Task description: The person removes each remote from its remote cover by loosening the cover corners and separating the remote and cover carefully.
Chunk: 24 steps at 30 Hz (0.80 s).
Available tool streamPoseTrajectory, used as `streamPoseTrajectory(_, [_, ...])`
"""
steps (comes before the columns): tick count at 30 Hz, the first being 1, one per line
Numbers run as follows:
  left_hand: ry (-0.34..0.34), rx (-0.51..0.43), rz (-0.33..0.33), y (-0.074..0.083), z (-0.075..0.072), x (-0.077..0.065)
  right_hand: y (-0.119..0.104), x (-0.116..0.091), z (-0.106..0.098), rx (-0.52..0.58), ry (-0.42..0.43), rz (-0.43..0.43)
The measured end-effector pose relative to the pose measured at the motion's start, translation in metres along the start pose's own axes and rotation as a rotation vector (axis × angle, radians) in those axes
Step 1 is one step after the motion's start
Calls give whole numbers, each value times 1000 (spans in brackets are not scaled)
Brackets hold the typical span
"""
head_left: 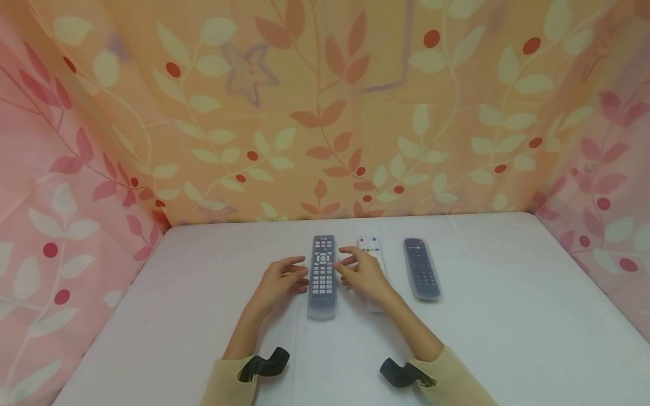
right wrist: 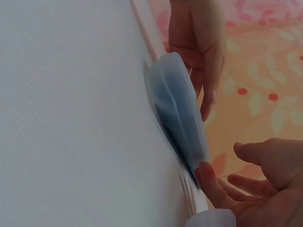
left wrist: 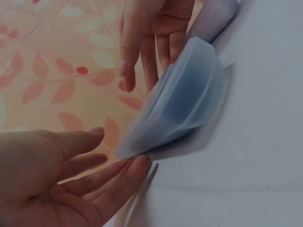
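A dark remote control [head_left: 323, 275] in a frosted clear cover stands lengthwise on the white table, buttons upward. My left hand [head_left: 279, 282] is at its left side, thumb and fingers apart; in the left wrist view the fingertips [left wrist: 142, 163] are right at the cover's lower edge. On the opposite side is my right hand [head_left: 363, 273], its fingers loosely bent, with fingertips [right wrist: 206, 171] at the cover's edge in the right wrist view. Neither hand's thumb closes over the remote. Under the right hand and forearm, a white remote control [head_left: 369, 244] is partly hidden.
Another dark covered remote control [head_left: 422, 269] lies to the right of the white one, slightly slanted. The white tabletop [head_left: 203, 254] ends at a flowered orange curtain [head_left: 325, 113] behind, with pink flowered cloth [head_left: 45, 225] along both sides.
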<state>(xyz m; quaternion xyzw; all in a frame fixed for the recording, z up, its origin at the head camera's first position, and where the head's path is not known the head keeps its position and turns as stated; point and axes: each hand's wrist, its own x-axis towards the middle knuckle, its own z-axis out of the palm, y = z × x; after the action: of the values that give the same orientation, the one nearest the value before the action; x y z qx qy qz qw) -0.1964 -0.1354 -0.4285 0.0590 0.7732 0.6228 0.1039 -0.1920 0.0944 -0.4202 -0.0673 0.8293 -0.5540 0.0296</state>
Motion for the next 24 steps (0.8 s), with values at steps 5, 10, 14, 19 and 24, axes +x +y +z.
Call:
streamPoseTrajectory(5, [-21, -14, -6, -1, 3, 0, 1, 1, 5, 7, -13, 43])
streamPoseTrajectory(10, [-25, 17, -24, -2, 6, 0, -1, -1, 10, -2, -25, 57])
streamPoseTrajectory(14, [-30, 41, -24, -3, 6, 0, -2, -2, 14, -8, -39, 75])
streamPoseTrajectory(19, [-14, 50, -27, -2, 10, 0, -2, -2, 15, -36, -53, 82])
streamPoseTrajectory(24, [15, 66, -23, 1, 13, -1, -2, -1, 15, -77, -54, 75])
